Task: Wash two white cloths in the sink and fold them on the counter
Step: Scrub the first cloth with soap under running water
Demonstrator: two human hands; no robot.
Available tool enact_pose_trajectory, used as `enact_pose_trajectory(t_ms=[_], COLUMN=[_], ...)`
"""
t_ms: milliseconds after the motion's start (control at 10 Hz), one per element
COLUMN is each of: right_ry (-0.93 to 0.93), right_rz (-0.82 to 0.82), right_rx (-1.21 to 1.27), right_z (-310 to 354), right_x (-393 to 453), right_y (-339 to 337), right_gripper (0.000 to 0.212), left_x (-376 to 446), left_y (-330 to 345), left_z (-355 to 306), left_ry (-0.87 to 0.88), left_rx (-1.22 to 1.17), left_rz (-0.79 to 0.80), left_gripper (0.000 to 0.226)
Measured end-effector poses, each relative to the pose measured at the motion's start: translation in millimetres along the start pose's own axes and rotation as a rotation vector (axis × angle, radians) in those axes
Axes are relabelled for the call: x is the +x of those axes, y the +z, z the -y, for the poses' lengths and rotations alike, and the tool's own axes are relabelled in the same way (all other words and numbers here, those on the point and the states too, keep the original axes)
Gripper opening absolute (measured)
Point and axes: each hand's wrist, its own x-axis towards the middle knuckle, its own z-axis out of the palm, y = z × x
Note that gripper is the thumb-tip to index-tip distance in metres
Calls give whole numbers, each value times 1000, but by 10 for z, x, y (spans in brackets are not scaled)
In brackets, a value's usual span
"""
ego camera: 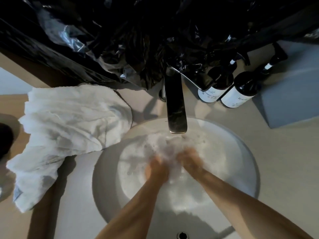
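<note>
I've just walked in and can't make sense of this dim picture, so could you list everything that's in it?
cloth in the sink: one, white, in the basin under the faucet, between both hands
cloth on the counter: one, white, crumpled in a heap left of the sink
sink: one, white, round, set in the counter
faucet: one, dark metal, reaching over the basin from behind
pump bottles: two, dark with white labels, right of the faucet
grey box: one, far right on the counter
black plastic sheet: one, glossy, covering the wall behind
counter: one, beige
left hand: blurred, working the wet cloth
right hand: blurred, on the same cloth
</note>
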Motion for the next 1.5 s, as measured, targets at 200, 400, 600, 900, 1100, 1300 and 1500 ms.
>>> enact_pose_trajectory(t_ms=[200, 400, 600, 900, 1100, 1300, 1500], right_ry=[-332, -634, -527, -325, -209, -175, 20], right_rz=[-169, 52, -156, -327, -389, -291, -81], right_rx=[-249, -219, -258, -349, -61, -200, -170], right_z=[132, 98, -126, -259, -241, -49, 133], right_x=[-409, -735, -622, -484, -174, 21, 1], right_y=[-223, -398, -253, 488, 704, 588, 173], right_gripper=[40, 30, 34, 44, 20, 51, 27], left_x=[-260, -476, -499, -356, -325, 21, -96], left_y=[-180, -566, -851, -359, -111, -60, -187], left_z=[24, 87, 51, 26, -42, -193, -305], left_ry=[243, 251, 345, 720, 116, 176, 237], left_rx=[12, 18, 412, 333, -336, -131, 152], left_rz=[279, 278, 44, -126, -30, 151, 106], left_gripper=[29, 19, 25, 51, 75, 42, 21])
